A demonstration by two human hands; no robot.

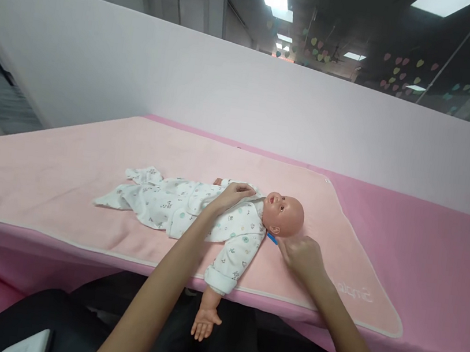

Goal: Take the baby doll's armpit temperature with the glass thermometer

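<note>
A baby doll (289, 216) with a bald head lies on its back on a pale pink mat, dressed in a white printed outfit (237, 220). My left hand (234, 195) rests on the doll's upper chest near the collar, fingers extended over the cloth and their tips partly hidden. Beside the doll's neck and ear, my right hand (300, 255) is closed around a thin blue stick-like object (272, 238). Only a short blue end shows, under the side of the head. The doll's near arm (210, 306) hangs over the front edge of the table.
The pale pink mat (64, 175) covers much of a table with a darker pink cloth (446, 258). A white partition (271, 105) rises behind it, with glass above. Black-clad legs (220, 343) are below the table edge, and a white object (30, 343) lies at lower left.
</note>
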